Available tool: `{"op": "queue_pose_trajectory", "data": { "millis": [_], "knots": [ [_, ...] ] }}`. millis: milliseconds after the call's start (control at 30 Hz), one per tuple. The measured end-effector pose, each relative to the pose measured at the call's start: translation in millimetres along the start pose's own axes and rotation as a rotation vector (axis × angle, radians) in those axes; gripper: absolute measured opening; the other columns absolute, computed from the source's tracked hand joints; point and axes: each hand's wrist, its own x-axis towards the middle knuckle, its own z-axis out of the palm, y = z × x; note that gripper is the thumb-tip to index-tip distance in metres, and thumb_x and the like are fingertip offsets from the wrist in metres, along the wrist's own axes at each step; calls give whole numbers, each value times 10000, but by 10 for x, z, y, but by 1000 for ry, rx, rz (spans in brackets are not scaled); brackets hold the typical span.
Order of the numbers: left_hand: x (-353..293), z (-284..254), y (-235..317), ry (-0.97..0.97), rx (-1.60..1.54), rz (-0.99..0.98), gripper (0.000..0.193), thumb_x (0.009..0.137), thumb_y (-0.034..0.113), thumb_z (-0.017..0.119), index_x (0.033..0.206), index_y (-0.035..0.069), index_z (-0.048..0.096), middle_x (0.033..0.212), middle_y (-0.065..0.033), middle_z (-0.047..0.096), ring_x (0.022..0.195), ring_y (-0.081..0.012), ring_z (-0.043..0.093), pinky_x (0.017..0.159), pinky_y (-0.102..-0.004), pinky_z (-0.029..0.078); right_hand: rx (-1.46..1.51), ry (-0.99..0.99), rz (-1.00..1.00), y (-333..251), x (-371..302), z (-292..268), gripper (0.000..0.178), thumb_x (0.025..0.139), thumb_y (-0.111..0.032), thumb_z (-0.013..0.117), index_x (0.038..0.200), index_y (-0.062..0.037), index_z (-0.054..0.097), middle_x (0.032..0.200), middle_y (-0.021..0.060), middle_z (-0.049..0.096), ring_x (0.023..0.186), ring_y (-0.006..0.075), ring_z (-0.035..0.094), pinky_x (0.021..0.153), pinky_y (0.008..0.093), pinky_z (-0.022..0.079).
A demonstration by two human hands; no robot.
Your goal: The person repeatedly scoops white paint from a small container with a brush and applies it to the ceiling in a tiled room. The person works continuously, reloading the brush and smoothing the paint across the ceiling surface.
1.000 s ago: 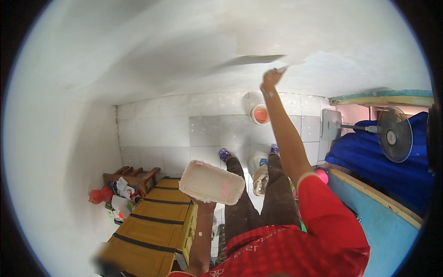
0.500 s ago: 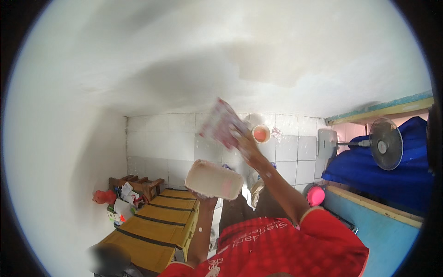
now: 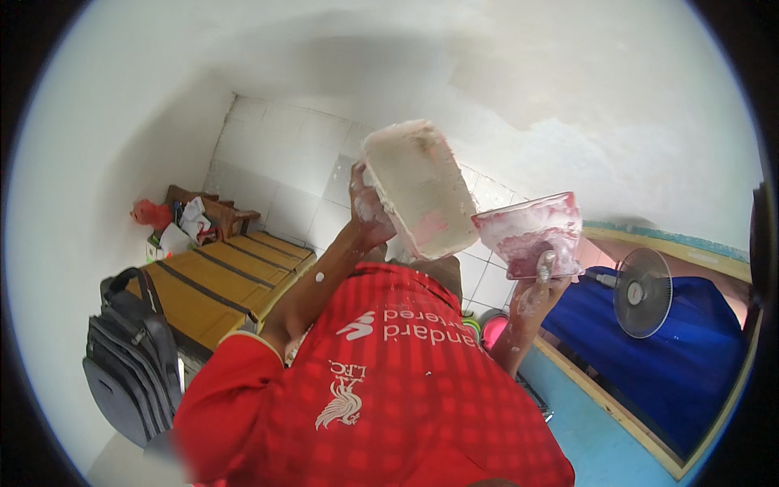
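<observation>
My left hand [image 3: 370, 209], spotted with white paste, is closed on the side of a rectangular white tub [image 3: 422, 187]. The tub is tilted, with thick paste along its edges and a faint pink smear on its surface. To its right, my right hand [image 3: 542, 294] grips a red, flat putty spreader [image 3: 531, 235] coated in white paste. The spreader's left corner is close to the tub's right edge; whether they touch I cannot tell. White paste also covers the fingers and thumb of my right hand. Beyond both rises the white wall [image 3: 389, 57], with damp-looking patches.
On the left are a yellow folded mattress [image 3: 203, 280] with dark bands, a dark backpack [image 3: 130, 357] and a wooden stool [image 3: 231, 215] with clutter. At right stand a fan [image 3: 643, 292], blue cloth [image 3: 649, 365] and a light-blue partition [image 3: 584, 398]. White tiles [image 3: 284, 154] cover the floor.
The spreader has moved from the far left of my right arm to the right of the tub, its coated face now showing. The tub has been lifted and turned. My view has swung.
</observation>
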Motion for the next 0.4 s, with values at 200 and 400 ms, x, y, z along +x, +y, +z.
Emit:
{"op": "queue_pose_trajectory", "data": {
  "millis": [200,400],
  "knots": [
    [-78,49,-67,-107,-11,32,572,969,536,340,1281,106,553,1180,-87,634,1054,-250,616,889,-431,522,13,14,-67,-271,-17,-3,398,898,-109,650,1228,8,459,1192,119,535,1062,209,553,910,376,485],
    [-187,-91,-38,78,822,392,736,850,532,592,1402,102,366,1339,-98,514,1141,-259,561,957,-407,489,-296,-145,-147,-447,-92,-11,487,886,-170,678,1262,33,443,1172,126,546,1052,219,555,933,400,463]
  ]
}}
